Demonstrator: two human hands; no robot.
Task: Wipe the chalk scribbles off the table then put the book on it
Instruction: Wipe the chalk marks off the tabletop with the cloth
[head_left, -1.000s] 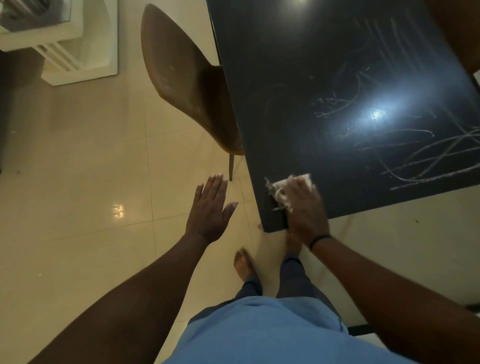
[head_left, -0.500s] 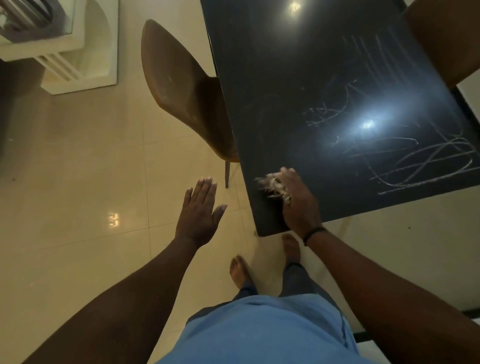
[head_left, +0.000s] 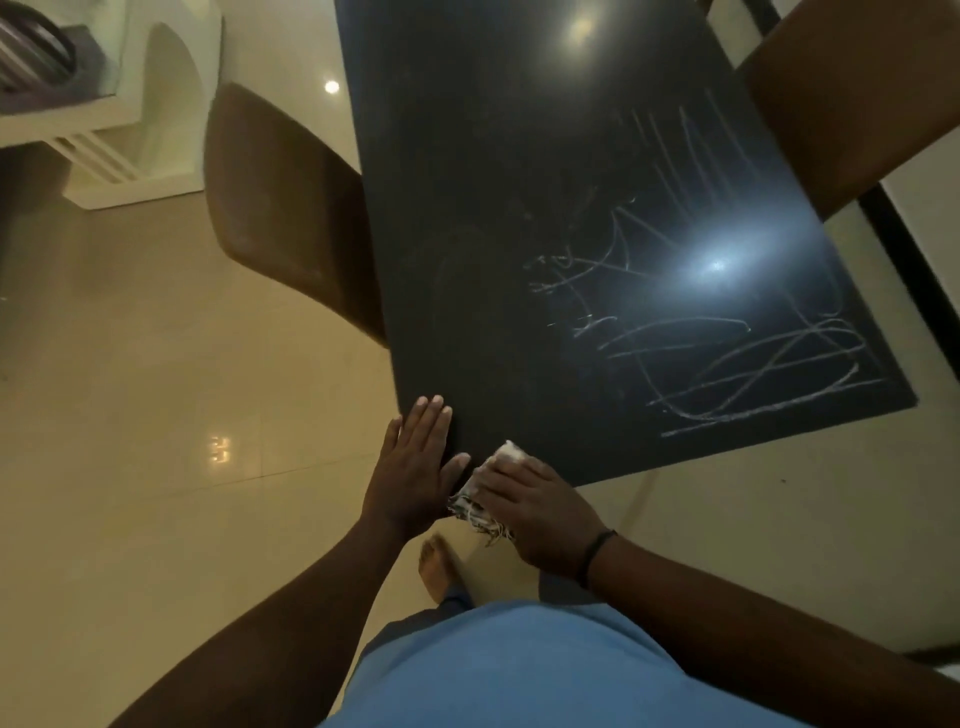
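Note:
A black table fills the upper middle of the head view. White chalk scribbles cover its right half; the left half looks smeared and mostly dark. At the table's near left corner my right hand lies flat on a white cloth with a frayed edge and presses it onto the surface. Beside it, my left hand rests flat on the same corner, fingers straight and pointing away from me. No book is in view.
A brown chair stands tucked against the table's left side. Another brown chair is at the far right. A white cabinet sits at the upper left on the glossy tiled floor. My bare foot is below the corner.
My left hand moved from the air onto the table's near left corner. My right hand slid the cloth back toward that corner's edge. The camera shifted closer over the table.

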